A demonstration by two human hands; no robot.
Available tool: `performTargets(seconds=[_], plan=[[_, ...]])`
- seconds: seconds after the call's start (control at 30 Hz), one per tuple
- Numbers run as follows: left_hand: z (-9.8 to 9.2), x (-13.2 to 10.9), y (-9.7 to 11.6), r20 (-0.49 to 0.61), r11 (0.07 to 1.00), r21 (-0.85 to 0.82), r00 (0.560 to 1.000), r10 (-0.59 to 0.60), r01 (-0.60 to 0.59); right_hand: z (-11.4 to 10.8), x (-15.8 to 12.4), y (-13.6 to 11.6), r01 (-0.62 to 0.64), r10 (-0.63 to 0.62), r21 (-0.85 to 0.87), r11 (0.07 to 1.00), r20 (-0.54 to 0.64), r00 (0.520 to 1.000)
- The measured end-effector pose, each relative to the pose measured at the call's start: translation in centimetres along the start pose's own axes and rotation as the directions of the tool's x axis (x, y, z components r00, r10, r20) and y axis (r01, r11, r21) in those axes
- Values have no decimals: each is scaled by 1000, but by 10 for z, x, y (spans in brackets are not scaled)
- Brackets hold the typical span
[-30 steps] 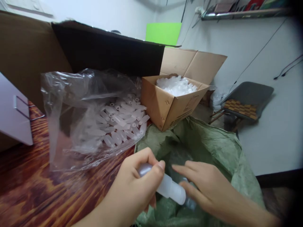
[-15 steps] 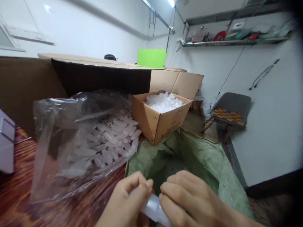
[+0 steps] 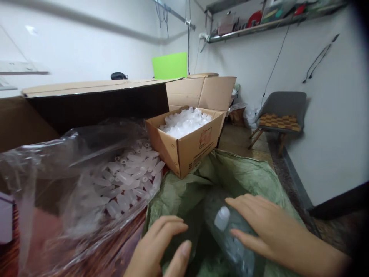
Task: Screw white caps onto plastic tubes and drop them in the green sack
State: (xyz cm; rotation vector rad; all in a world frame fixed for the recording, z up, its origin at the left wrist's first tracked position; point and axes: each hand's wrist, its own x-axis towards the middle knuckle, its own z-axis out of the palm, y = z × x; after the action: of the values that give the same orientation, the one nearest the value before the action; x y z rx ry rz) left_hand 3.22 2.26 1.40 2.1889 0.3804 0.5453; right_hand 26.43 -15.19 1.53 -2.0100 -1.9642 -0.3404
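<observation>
My left hand point(image 3: 165, 244) is at the lower middle, over the near left part of a green woven sack point(image 3: 242, 169). Its thumb and fingers are apart with nothing between them. To the right, my right hand point(image 3: 262, 223) reaches over the sack's mouth, open, fingers stretched out. A small white translucent plastic bottle point(image 3: 221, 218) is just left of the right fingertips, above the sack's inside; it looks let go. Deeper in the sack, several clear pieces point(image 3: 238, 250) show blurrily. Left of the hands, a clear plastic bag point(image 3: 57, 154) lies open with many white translucent bottles point(image 3: 127, 177).
A cardboard box point(image 3: 190, 150) full of white plastic pieces point(image 3: 187, 121) stands behind the sack. A larger open carton point(image 3: 95, 82) is behind the bag, on the reddish wooden table point(image 3: 115, 250). A grey chair point(image 3: 282, 107) stands by the right wall.
Both hands held the white bottle together; now they have parted and opened, the right moving rightward, and the bottle is free over the sack. The view has shifted slightly.
</observation>
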Motion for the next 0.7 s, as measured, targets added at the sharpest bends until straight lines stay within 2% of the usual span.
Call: performTargets(seconds=[0.1,0.2,0.27,0.37,0.43,0.47,0.57,0.63,0.7], plan=[[-16,23,14,-155,992,124,988,-5,25,2,-3,27,-99,90,77,992,112,990],[-30,57,29,-252,980,201,966,60,-8,-2,13,38,-170,144,244,955,119,982],[-39,84,36,-300,964,259,943,143,-64,-8,33,40,-170,153,338,926,76,985],[-52,133,43,-339,916,376,899,277,-141,-19,70,45,-127,172,481,868,-51,984],[-58,169,44,-344,889,441,891,296,-125,-28,100,53,-104,218,530,842,-158,963],[-61,189,44,-347,884,460,900,265,-83,-31,116,60,-107,250,535,838,-202,947],[-66,250,37,-364,870,476,929,64,126,-38,173,89,-171,366,524,834,-296,882],[-70,287,29,-384,854,468,923,-34,227,-36,216,111,-237,437,514,824,-310,845],[-74,318,19,-402,834,461,909,-108,303,-31,259,133,-302,475,494,816,-274,836]])
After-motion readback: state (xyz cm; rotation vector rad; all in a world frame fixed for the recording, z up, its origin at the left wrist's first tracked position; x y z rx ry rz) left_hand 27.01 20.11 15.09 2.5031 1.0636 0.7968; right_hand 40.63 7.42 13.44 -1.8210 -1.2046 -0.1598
